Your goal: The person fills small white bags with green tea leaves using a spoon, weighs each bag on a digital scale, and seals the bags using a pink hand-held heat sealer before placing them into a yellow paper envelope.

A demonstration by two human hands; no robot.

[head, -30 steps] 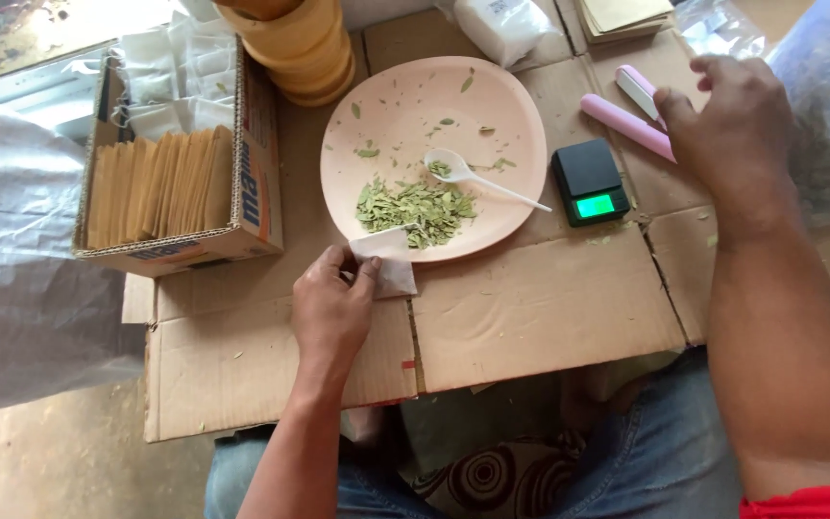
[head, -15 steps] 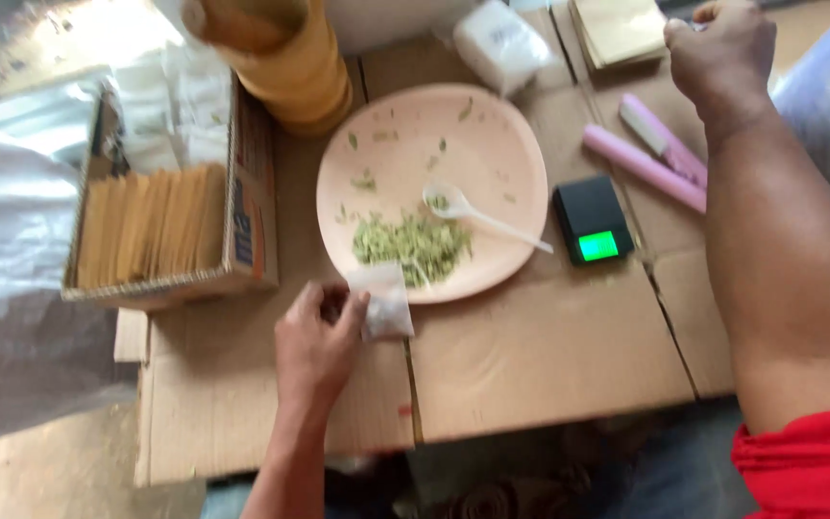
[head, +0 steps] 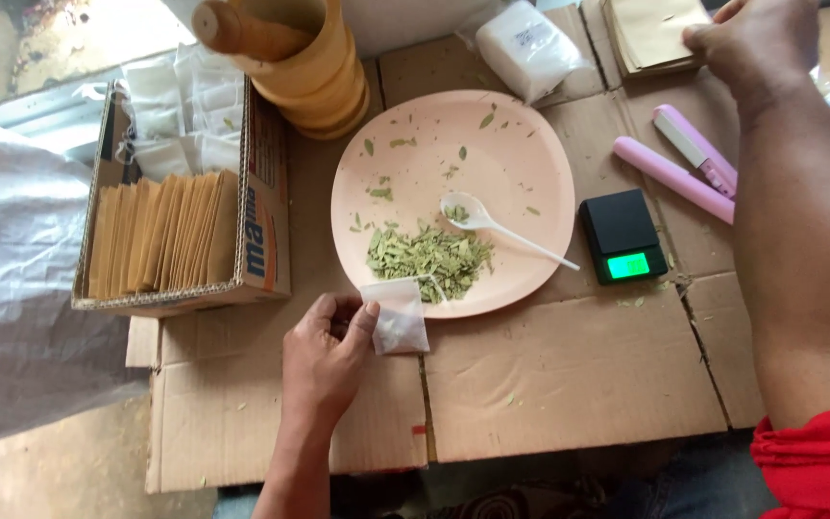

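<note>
Pinching a small white bag (head: 398, 317) between thumb and fingers, the left hand (head: 327, 358) rests on the cardboard (head: 569, 375) near its front edge. The bag lies just at the front rim of the pink plate (head: 521, 144) and overlaps it a little. The right hand (head: 756, 38) is at the far right corner, fingers curled onto a stack of brown envelopes (head: 653, 34); I cannot tell if it grips one.

The risk, I think, is a spill: the bag is light and held only at one side, so it can tip or slide, and the leaves can fall on the cardboard. The raised right forearm also passes over the small black scale (head: 623, 235) and the pink sealing tool (head: 679, 165), and could knock them.

The plate holds a heap of dried green leaves (head: 429, 258) and a white spoon (head: 492, 226) with some leaves in it. The box (head: 261, 221) at the left edge holds brown envelopes standing in a row and white bags behind. A wooden mortar (head: 324, 77) with its pestle stands at the back.
</note>
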